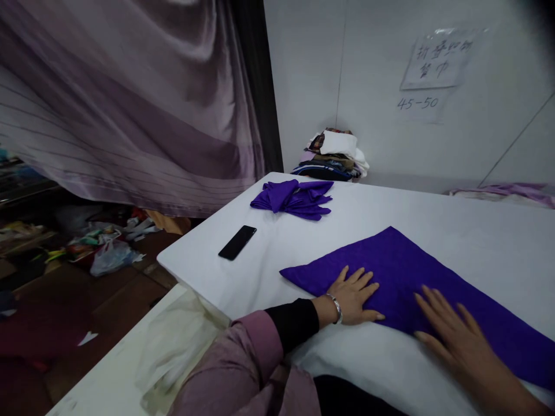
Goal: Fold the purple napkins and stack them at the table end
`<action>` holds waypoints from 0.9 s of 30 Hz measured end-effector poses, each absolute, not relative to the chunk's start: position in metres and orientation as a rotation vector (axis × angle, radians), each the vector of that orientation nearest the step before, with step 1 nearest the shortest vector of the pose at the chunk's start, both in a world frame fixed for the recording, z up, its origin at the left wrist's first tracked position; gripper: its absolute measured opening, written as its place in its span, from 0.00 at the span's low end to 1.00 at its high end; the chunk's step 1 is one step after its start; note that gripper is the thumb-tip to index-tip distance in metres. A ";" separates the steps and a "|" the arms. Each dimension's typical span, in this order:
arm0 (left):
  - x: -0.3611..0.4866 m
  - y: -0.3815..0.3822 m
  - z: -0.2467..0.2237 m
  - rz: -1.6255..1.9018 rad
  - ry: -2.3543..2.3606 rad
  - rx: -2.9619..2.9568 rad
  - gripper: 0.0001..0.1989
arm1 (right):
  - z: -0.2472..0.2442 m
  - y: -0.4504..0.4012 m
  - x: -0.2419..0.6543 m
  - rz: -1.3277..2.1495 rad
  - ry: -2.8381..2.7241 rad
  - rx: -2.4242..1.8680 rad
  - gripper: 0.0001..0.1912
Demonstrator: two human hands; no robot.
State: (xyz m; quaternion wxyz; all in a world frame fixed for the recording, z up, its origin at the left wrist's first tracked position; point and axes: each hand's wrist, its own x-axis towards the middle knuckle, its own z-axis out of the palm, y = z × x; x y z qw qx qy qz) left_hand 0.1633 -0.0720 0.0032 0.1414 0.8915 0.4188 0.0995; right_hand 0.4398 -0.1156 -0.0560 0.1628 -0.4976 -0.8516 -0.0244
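A purple cloth lies spread on the white table in a roughly triangular shape, one corner pointing to the back and another to the left. My left hand, with a silver bracelet at the wrist, rests flat on the cloth's left part, fingers spread. Over the cloth's near edge, farther right, is my right hand, slightly blurred, with its fingers stretched out. Whether its palm touches the cloth I cannot tell. Neither hand grips anything.
A crumpled purple cloth bundle and a black phone lie on the white table. Folded clothes are stacked behind it. A large curtain hangs at left, above a plastic bag on the cluttered floor. Handwritten papers are on the wall.
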 end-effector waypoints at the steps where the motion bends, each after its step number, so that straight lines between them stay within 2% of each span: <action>1: 0.164 -0.073 0.004 0.292 1.215 2.576 0.33 | -0.053 -0.108 0.419 -0.069 -2.470 -1.382 0.38; 6: 0.163 -0.077 0.007 0.316 1.265 2.528 0.35 | -0.048 -0.100 0.372 0.032 -2.642 -1.268 0.38; 14: 0.124 -0.086 0.004 0.318 1.410 2.478 0.40 | -0.057 -0.103 0.378 0.118 -2.567 -1.319 0.39; 27: 0.060 -0.096 0.005 0.184 1.747 2.332 0.39 | -0.056 -0.102 0.375 0.101 -2.520 -1.314 0.38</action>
